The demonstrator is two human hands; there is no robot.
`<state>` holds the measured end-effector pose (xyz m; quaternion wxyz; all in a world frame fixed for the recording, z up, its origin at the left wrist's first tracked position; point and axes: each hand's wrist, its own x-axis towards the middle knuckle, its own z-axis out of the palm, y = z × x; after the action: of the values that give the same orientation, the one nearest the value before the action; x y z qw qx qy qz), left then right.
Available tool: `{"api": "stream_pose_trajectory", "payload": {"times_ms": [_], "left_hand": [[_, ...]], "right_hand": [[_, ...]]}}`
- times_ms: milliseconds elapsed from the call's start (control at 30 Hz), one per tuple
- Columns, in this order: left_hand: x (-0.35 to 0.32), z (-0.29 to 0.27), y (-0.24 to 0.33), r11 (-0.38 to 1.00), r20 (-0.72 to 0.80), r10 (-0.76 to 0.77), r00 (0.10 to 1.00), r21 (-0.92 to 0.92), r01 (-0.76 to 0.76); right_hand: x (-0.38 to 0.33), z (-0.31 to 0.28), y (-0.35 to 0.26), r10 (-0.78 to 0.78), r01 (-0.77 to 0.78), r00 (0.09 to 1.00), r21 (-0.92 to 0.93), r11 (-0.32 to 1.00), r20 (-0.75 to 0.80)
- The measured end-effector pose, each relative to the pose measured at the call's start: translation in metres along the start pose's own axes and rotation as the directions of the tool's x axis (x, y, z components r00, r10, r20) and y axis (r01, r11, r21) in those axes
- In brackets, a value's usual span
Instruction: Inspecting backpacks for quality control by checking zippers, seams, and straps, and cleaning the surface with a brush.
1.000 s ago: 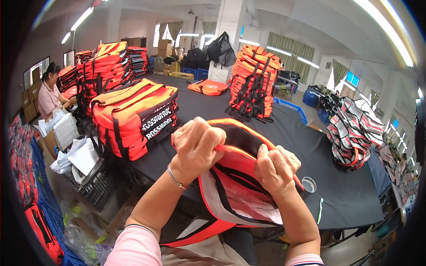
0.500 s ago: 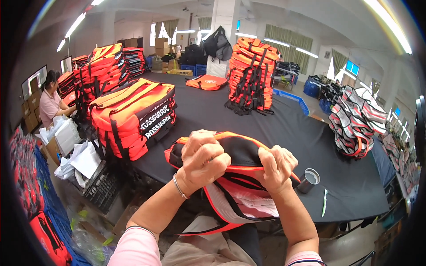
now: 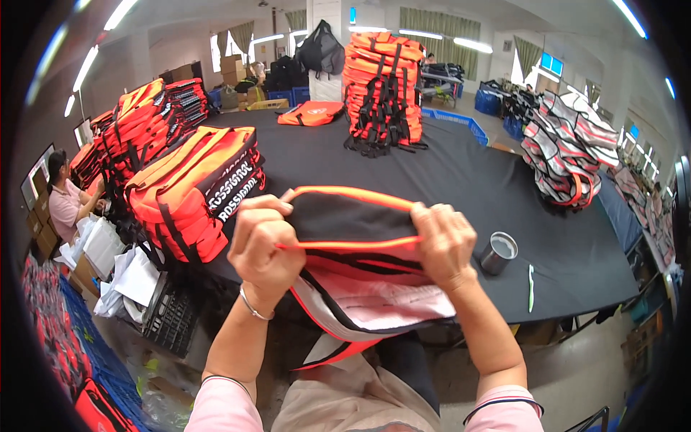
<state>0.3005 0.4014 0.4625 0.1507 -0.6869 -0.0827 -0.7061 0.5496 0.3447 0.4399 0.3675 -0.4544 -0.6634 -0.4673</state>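
An orange and black bag (image 3: 353,218) with a pale lining is stretched between my hands at the table's near edge. My left hand (image 3: 266,241), with a bracelet at the wrist, is closed round its left end. At the other end my right hand (image 3: 444,241) pinches the orange edging. A black panel shows between two orange edges held taut. Below it the bag gapes, its pale inside (image 3: 389,306) facing me, and a red-edged flap (image 3: 338,354) hangs toward my lap. The fingertips of both hands are partly hidden behind the fabric.
On the black-covered table (image 3: 468,173) stand stacked orange bags (image 3: 385,90), more orange bags (image 3: 194,191) at left, and grey bags (image 3: 565,151) at right. A metal cup (image 3: 499,253) and a white-green tool (image 3: 531,288) lie near my right hand. A co-worker (image 3: 68,198) sits far left.
My hands have moved apart, the left one outward to the left. The bag's black panel, bunched before, is now pulled flat and taut. My view has shifted slightly.
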Motion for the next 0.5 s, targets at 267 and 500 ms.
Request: {"api": "stream_pose_trajectory", "payload": {"times_ms": [267, 500], "left_hand": [[0.023, -0.014, -0.006, 0.909, 0.163, -0.366, 0.916, -0.150, 0.389], [0.115, -0.041, -0.001, 0.962, 0.499, -0.272, 0.823, 0.147, 0.230]], "right_hand": [[-0.081, 0.007, 0.073, 0.463, -0.468, 0.883, 0.233, 0.852, 0.080], [0.010, -0.042, 0.106, 0.369, -0.587, 0.790, 0.427, 0.688, 0.490]]}}
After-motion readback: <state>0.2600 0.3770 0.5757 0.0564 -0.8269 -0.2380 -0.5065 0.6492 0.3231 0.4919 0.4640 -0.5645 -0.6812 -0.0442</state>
